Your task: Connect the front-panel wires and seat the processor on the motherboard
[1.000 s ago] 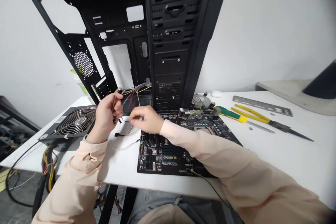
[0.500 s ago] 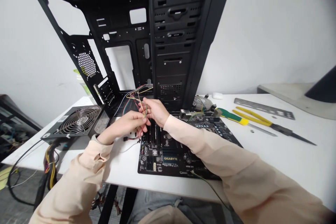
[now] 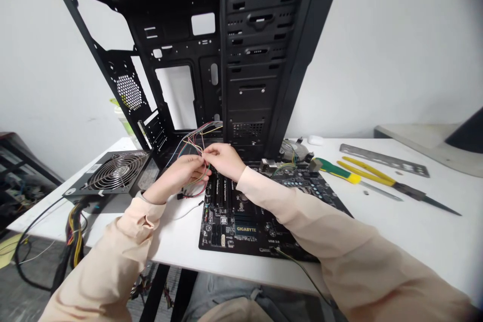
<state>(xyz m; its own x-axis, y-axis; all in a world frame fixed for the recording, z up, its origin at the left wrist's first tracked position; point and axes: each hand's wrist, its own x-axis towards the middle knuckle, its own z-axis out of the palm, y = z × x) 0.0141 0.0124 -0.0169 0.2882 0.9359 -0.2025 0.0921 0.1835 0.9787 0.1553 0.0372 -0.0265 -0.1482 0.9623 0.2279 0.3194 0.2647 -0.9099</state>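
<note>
Two hands, both on one wire bundle. The left hand (image 3: 175, 178) is curled around the bundle just off the left edge of the motherboard (image 3: 230, 221), fingers closed on the wires. The right hand (image 3: 223, 159) is just above the board's top-left part, with its fingertips (image 3: 207, 152) pinching the same wires and touching the left hand. Both sleeves are peach-coloured. The wire bundle (image 3: 199, 143) is thin, multi-strand, and mixed red, yellow, green, blue and white; the strands can't be counted exactly. It fans up and away from the hands, past the far edge of the motherboard, toward the lower part of the case. One small black connector (image 3: 184, 194) hangs on a wire just left of the board, and one thin white cable (image 3: 184, 213) lies on the tabletop (image 3: 177, 249) beside it.

The motherboard is a single black Gigabyte board, flat on the tabletop. One power supply (image 3: 115, 173), with one round fan grille, sits left of the board, its cable bunch (image 3: 74, 241) hanging off the tabletop edge. Right of the board are one green-and-yellow-handled screwdriver (image 3: 335, 171), one pair of yellow-handled long-nose pliers (image 3: 373, 178) and one metal I/O shield (image 3: 385, 160). One CPU cooler (image 3: 292, 151) is just beyond the board's far edge. Farthest is one black open computer case (image 3: 260, 60), standing upright beyond the board.
</note>
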